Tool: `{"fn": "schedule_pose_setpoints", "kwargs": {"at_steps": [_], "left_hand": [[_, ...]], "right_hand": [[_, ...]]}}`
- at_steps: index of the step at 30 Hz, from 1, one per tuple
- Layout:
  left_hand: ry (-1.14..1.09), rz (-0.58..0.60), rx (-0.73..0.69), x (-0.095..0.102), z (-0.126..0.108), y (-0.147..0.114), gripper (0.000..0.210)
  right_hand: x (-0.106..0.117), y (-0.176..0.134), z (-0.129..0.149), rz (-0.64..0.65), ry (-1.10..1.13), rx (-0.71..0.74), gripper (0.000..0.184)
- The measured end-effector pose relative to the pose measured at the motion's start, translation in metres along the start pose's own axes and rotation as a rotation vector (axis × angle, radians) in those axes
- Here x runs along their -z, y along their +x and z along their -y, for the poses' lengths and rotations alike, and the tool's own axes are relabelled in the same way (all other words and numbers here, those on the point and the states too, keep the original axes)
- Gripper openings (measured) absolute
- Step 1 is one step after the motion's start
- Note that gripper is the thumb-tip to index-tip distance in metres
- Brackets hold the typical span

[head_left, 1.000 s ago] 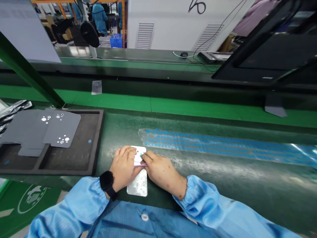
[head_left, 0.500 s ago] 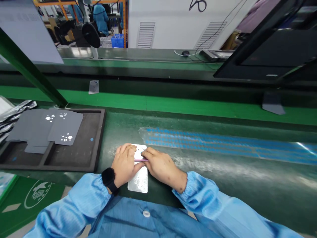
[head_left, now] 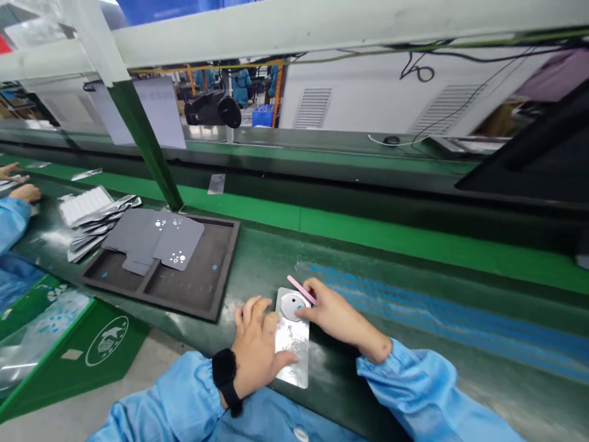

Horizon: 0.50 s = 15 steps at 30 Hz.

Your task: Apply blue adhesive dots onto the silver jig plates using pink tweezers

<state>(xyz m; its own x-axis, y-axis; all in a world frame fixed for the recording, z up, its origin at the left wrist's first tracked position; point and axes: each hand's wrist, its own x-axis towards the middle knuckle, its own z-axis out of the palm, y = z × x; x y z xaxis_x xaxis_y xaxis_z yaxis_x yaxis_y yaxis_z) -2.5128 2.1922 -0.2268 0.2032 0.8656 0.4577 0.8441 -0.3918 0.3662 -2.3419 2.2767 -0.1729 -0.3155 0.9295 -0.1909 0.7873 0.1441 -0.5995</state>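
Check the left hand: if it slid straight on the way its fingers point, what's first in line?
Probably bare green bench top, then the dark foam tray. The left hand points up-left beside the silver panel. Depth is unclear.

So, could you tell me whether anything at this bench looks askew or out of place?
Mostly it looks orderly. The grey sheets lie fanned and overlapping across the dark tray, some past its rim, not squared up. The left hand steadies the silver plate, which sits flat; the right hand holds a pink stick.
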Motion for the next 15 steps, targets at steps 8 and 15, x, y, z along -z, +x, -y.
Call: {"fn": "schedule_pose_setpoints", "kwargs": {"at_steps": [8, 15], "left_hand": [[0.408, -0.229, 0.379, 0.104, 0.109, 0.057, 0.031], [0.519, 0.306, 0.837, 0.127, 0.161, 0.095, 0.059]], "right_hand": [[0.105, 0.107, 0.015, -0.625, 0.200, -0.100, 0.023], [0.099, 0.102, 0.000, -0.589, 0.066, -0.045, 0.019]]}}
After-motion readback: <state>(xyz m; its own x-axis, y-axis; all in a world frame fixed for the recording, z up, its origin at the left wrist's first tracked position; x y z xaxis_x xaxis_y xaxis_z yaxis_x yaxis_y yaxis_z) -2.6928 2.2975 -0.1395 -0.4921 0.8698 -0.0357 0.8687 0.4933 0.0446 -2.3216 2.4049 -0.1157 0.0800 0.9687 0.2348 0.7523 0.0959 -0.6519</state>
